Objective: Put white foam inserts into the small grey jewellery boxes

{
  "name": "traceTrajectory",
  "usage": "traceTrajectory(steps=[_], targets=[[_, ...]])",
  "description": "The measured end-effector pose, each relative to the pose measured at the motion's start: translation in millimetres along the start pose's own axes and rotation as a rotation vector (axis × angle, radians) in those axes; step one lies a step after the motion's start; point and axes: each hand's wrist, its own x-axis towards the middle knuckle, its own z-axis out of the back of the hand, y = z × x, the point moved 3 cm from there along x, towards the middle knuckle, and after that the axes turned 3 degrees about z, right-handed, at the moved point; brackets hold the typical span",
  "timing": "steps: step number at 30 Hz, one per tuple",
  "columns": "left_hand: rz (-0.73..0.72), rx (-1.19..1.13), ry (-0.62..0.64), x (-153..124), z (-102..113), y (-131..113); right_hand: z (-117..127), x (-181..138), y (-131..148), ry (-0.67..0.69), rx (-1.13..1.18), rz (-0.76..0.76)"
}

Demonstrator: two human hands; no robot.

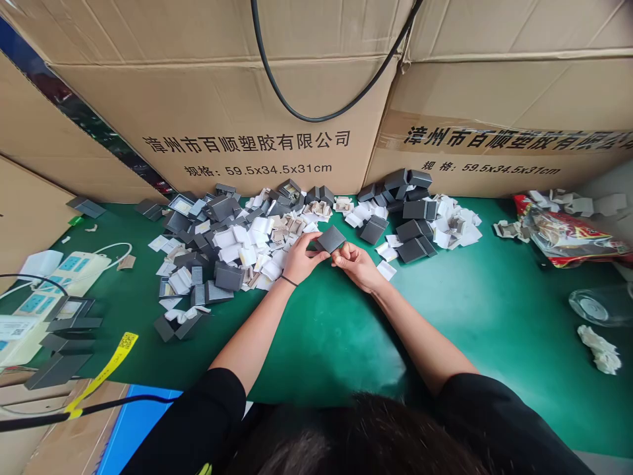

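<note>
A small dark grey box (331, 238) is held up over the green table, between both hands. My left hand (302, 258) grips it from the left, thumb along its near edge. At the box's lower right corner, the fingers of my right hand (357, 265) are pinched together; whether they grip the corner or a flap is hidden. Just left of my left hand lies a heap of white folded paper inserts (242, 241) mixed with grey boxes (228, 276). Beyond my right hand are more grey boxes (413, 239) and white paper pieces (452, 223).
Large cardboard cartons (222, 105) wall off the back, with a black cable (316, 119) looping down in front. Power strips (69, 280) and a yellow tag (111, 359) are at left. A red snack bag (568, 231), clear plastic cup (596, 305) and crumpled tissue (599, 349) lie at right.
</note>
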Motion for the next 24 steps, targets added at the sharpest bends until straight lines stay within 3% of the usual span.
traceTrajectory(steps=[5, 16, 20, 24], targets=[[0.060, 0.028, -0.066, 1, 2, 1, 7, 1, -7, -0.039, 0.125, -0.095], [0.027, 0.012, -0.068, 1, -1, 0, 15, 3, -11, -0.091, 0.246, -0.140], [0.015, 0.004, -0.059, 1, -1, -1, 13, 4, -9, -0.126, 0.195, -0.115], [0.022, 0.008, -0.049, 1, 0, -3, 12, 5, -10, -0.197, 0.018, 0.007]])
